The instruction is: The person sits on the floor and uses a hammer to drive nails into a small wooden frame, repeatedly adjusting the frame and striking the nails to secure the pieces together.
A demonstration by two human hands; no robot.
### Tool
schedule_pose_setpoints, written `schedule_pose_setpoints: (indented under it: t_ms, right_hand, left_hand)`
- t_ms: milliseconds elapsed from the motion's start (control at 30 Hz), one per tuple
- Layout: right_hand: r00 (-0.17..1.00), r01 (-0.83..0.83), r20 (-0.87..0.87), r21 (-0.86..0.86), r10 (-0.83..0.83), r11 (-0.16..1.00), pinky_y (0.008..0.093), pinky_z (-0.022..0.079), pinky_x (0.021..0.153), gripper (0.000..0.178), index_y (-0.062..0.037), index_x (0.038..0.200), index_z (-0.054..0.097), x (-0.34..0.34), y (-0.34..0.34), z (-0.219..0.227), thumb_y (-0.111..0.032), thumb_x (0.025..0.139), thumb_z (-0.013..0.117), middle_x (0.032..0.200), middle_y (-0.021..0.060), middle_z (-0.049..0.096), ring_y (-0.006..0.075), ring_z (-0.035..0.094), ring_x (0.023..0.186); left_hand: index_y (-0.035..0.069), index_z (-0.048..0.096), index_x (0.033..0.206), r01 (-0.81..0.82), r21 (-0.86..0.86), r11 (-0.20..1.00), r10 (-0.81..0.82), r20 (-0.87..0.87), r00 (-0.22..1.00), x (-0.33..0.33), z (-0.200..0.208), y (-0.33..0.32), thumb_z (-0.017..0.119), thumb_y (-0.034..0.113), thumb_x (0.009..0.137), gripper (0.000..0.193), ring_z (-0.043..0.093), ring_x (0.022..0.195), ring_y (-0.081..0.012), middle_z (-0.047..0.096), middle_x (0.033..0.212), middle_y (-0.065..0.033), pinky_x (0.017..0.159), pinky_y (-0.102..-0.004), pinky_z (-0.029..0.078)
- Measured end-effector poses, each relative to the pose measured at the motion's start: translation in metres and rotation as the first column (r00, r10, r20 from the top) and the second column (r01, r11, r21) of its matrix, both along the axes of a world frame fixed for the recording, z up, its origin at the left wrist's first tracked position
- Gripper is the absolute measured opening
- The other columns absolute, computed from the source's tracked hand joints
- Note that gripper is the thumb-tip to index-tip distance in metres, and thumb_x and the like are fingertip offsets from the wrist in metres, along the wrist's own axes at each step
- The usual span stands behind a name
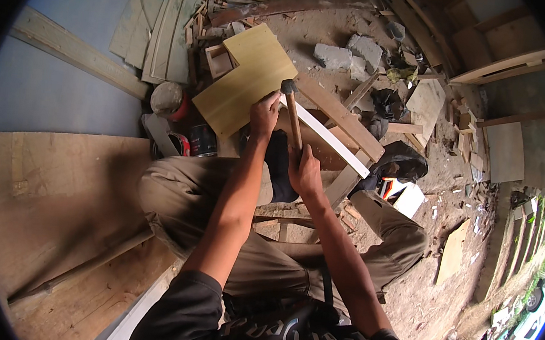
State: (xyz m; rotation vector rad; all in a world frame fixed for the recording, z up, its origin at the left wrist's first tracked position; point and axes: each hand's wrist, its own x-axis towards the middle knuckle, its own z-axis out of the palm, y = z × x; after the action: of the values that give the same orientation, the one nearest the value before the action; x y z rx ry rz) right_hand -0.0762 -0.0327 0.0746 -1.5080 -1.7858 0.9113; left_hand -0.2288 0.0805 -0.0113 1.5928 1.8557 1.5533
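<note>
My right hand [306,173] is closed round the wooden handle of a hammer [294,121]. The hammer's dark head is up by the near end of a narrow white strip [327,136], close to my left fingertips. My left hand [264,114] is closed in a pinch at that same end of the strip; whatever lies between its fingers is too small to make out. The strip slants down to the right, beside a wooden plank [342,116]. Just left of the strip, a yellowish board [245,80] with a stepped outline lies under my left hand.
Cans [202,139] and a bucket [170,99] stand at the left, by a large plywood panel [57,183]. Concrete blocks [351,54], black plastic bags [403,162] and wood scraps litter the ground beyond. My bent legs [187,185] surround the work.
</note>
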Motion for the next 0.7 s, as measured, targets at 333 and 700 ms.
schedule_pose_setpoints:
  t_ms: [333,700]
  right_hand:
    - [0.990,0.138,-0.021,-0.006,-0.138,0.990,0.0483,0.043,0.050,0.023,0.0009,0.091,0.045,0.020,-0.017,-0.020,-0.016,0.096,0.060,0.066,0.0280,0.057,0.0498,0.059,0.065]
    - [0.970,0.214,0.072,0.180,-0.230,0.960,0.0486,0.042,0.053,0.021,0.0002,0.097,0.046,0.072,-0.043,-0.039,-0.014,0.095,0.062,0.071,0.0246,0.056,0.0466,0.056,0.062]
  left_hand:
    - [0.000,0.070,0.103,0.058,0.123,0.991,-0.063,0.031,0.998,-0.008,-0.004,-0.022,0.057,0.004,0.090,0.019,0.069,0.091,-0.0357,0.071,0.095,-0.0197,0.078,-0.0392,0.054]
    - [-0.008,0.066,0.110,0.245,-0.041,0.969,-0.204,0.428,0.880,-0.011,-0.011,0.002,0.061,0.003,0.091,0.023,0.070,0.097,-0.0196,0.072,0.103,-0.0165,0.083,-0.0307,0.054]
